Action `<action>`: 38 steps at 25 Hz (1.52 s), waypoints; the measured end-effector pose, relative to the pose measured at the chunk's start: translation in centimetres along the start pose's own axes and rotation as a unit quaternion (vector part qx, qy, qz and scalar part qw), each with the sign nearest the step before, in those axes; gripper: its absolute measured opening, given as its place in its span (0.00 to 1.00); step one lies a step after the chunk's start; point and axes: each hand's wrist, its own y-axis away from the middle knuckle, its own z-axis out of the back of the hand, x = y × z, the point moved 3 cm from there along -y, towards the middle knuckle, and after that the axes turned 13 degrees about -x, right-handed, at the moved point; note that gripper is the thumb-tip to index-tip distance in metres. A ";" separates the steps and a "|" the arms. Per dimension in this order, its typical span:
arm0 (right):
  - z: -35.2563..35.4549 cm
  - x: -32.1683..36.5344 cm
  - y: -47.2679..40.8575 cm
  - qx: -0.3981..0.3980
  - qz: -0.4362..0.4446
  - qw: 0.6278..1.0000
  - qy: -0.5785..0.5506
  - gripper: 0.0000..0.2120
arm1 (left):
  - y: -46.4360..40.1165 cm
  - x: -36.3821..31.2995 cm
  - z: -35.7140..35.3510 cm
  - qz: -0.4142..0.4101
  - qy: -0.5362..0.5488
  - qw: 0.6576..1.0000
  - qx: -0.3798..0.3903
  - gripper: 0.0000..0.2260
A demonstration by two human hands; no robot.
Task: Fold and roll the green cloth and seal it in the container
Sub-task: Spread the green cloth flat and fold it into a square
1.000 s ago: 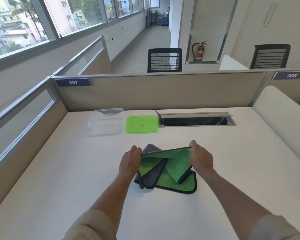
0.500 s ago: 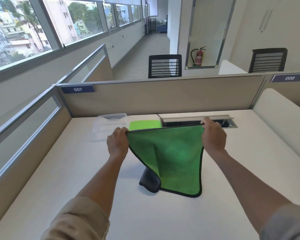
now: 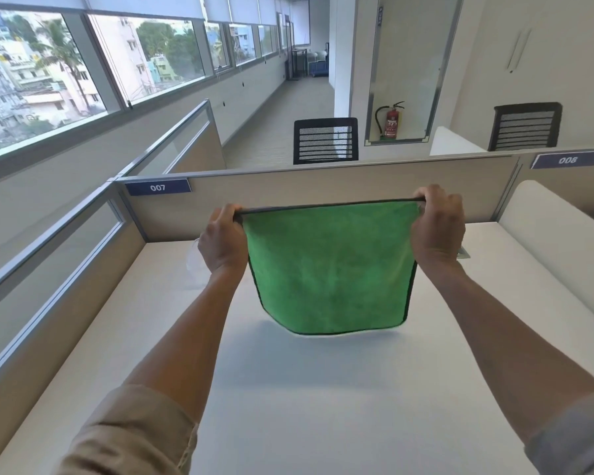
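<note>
The green cloth [image 3: 330,269], edged in dark trim, hangs flat and fully spread in the air above the white desk [image 3: 288,389]. My left hand [image 3: 222,243] pinches its top left corner and my right hand [image 3: 438,228] pinches its top right corner, stretching the top edge taut. The cloth's bottom edge is clear of the desk. Only a sliver of the clear plastic container [image 3: 193,260] shows behind my left hand. The green lid is hidden behind the cloth.
A beige partition [image 3: 323,190] with labels 007 and 008 closes the far edge of the desk, and a lower glass-topped partition runs along the left side. A corner of the cable slot [image 3: 464,254] peeks out beside my right wrist.
Both hands lifted the cloth from a crumpled heap on the desk up into the air. It has unfolded and now hangs fully open, hiding the lid and most of the container.
</note>
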 end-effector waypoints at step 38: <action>-5.1 -12.0 19.0 0.379 -0.314 0.870 0.019 0.04 | 13.3 16.9 -10.1 0.214 -0.024 0.899 0.380 0.07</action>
